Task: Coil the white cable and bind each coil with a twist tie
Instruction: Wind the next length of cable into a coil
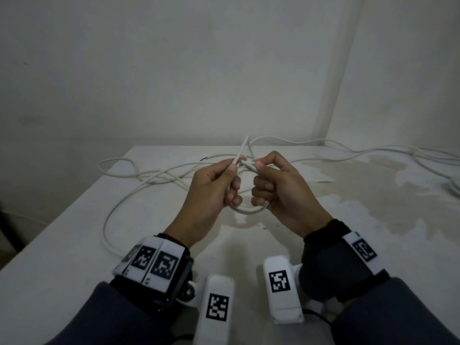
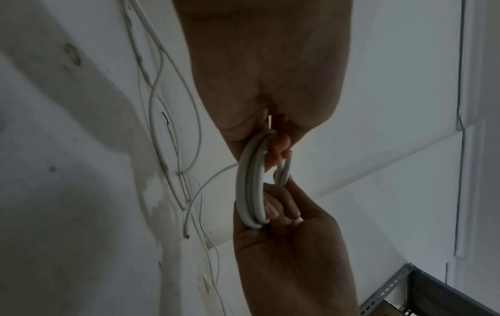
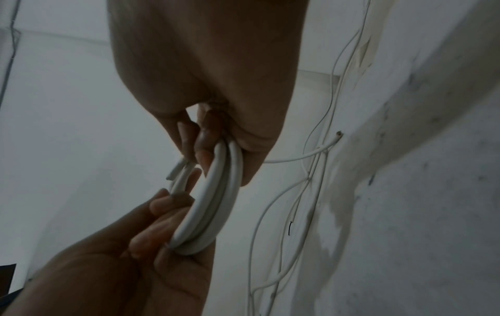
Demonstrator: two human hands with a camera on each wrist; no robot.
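Observation:
Both hands hold a small coil of white cable (image 1: 249, 210) above the table. My left hand (image 1: 230, 178) grips the coil's left side and pinches a cable end (image 1: 242, 150) that sticks up between thumb and forefinger. My right hand (image 1: 258, 178) curls round the right side, its thumb and forefinger pinching the crossing strands at the top. The left wrist view shows the coil (image 2: 249, 181) as two or three turns side by side, and the right wrist view shows the same coil (image 3: 213, 203) running from hand to hand. A short black twist tie (image 1: 203, 158) lies on the table beyond the hands.
Loose white cable (image 1: 119, 202) loops over the left and far part of the white, stained table (image 1: 62, 245). More cable (image 1: 373, 150) trails off to the right. Walls meet in a corner behind. A grey metal shelf frame (image 2: 406, 288) stands to one side.

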